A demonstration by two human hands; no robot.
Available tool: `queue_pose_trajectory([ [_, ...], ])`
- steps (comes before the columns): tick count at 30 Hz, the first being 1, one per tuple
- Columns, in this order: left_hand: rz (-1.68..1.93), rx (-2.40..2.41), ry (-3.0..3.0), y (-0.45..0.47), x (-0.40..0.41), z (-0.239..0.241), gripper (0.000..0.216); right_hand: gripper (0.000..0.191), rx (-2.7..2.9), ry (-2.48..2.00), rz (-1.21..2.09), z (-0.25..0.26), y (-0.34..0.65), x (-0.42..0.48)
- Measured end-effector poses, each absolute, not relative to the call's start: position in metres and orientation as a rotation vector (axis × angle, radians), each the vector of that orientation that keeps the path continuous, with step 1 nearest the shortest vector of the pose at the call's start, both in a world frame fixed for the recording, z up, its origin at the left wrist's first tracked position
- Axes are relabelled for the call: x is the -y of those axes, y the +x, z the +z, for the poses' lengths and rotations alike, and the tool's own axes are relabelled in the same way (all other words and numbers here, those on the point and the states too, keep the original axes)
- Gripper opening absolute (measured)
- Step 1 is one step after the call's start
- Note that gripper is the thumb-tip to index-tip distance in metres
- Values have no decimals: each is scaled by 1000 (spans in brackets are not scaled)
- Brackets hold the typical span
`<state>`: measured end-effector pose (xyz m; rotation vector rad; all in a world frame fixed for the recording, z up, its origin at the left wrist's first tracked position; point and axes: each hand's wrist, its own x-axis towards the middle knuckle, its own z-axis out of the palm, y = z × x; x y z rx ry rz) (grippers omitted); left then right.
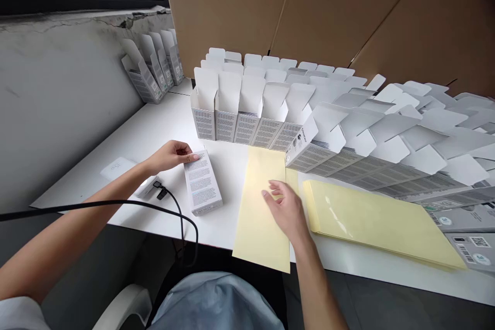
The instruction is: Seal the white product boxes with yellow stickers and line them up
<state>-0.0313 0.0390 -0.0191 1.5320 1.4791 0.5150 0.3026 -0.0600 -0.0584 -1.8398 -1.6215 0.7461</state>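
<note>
Left hand [170, 157]: fingertips [192, 158] on top end of white printed carton [203, 183], grip uncertain. Right hand [284, 211]: fingers [273, 188] spread, released, above yellow envelope [257, 216]; second envelope [379, 221] right of fingers; open cartons [247, 113] beyond fingertips.

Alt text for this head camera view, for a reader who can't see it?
A person's left hand touches a white printed box on a white table, while the right hand is over a pale yellow envelope. Rows of open white boxes stand beyond.
</note>
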Motion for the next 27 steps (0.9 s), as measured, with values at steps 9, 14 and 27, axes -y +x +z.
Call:
queue_pose_trajectory([
  [9,886,-1793,1747,-33,-38,-30,66,68,1530,-2370,511,-53,307,27],
  [14,1395,-1712,1963,-27,-15,-26,40,51,1356,-2142,732,-62,318,25],
  [27,765,-1139,1629,66,34,4,72,30,929,-934,1097,-16,314,71],
])
